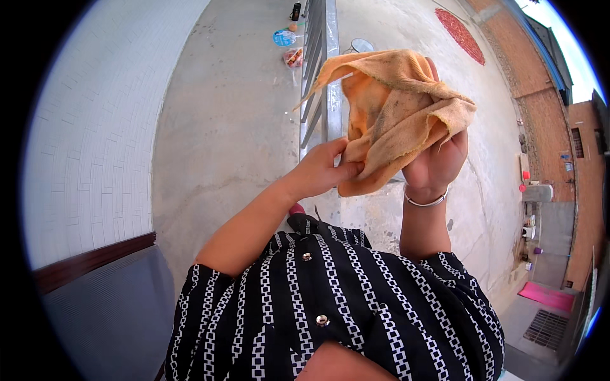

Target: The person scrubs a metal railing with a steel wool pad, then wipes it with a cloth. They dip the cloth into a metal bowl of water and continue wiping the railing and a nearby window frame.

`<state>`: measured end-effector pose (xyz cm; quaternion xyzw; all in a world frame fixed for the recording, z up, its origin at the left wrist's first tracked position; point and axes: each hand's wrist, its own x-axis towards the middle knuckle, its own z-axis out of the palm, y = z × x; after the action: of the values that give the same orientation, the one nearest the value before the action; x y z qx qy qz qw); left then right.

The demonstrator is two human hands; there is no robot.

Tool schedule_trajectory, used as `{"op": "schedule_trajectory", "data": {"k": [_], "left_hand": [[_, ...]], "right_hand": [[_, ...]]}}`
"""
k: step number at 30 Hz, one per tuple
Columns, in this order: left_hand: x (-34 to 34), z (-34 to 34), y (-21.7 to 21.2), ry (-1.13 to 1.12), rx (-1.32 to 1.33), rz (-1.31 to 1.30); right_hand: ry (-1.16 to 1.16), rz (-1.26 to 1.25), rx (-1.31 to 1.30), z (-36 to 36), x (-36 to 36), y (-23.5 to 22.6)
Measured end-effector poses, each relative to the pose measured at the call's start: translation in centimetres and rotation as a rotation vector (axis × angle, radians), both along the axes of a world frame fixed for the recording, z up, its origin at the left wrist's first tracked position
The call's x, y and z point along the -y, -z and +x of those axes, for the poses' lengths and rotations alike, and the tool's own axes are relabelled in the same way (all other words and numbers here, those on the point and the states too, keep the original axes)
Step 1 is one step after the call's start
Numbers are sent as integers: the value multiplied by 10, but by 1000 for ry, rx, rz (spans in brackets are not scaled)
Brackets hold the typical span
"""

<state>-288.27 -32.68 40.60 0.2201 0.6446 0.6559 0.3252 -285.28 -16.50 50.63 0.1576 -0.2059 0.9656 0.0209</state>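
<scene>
An orange-tan cloth (406,95), frayed at the edges and stained with dark smudges, is held up in front of me, folded and partly opened out. My left hand (324,166) pinches its lower left edge between thumb and fingers. Behind and under the right part of the cloth is my right hand (438,162), a bangle on its wrist. The cloth drapes over that palm and hides most of the fingers; one fingertip shows at the top. Just beyond the cloth stands a metal ladder (332,38), partly covered by it.
Concrete floor (222,120) spreads around, with a white wall (108,114) to the left. Past the ladder lie a blue round item (284,37), a clear bag with red contents (293,58) and a black bottle (295,11). Red pieces (460,36) are spread far right, near a brick wall (534,70).
</scene>
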Motion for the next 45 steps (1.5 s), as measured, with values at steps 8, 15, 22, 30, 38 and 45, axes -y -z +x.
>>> {"op": "schedule_trajectory", "data": {"k": [8,15,22,30,38,45], "left_hand": [[58,-29,-31,-100,207,473],[60,-39,77,-344,-208,-157],[31,-8,82,-145,-61,73],[-10,-62,87,-139,-651,88],[-54,-256,81,-113,-705,-99],[-88,-419,74,-56,-710,-243]], "right_hand": [[367,149,128,28,-12,15],[800,1231,965,64,-30,184],[810,2017,406,1,55,154],[458,2131,920,-86,41,152],[504,2040,1018,-279,-4,162],[493,1964,1084,-430,-31,148]]}}
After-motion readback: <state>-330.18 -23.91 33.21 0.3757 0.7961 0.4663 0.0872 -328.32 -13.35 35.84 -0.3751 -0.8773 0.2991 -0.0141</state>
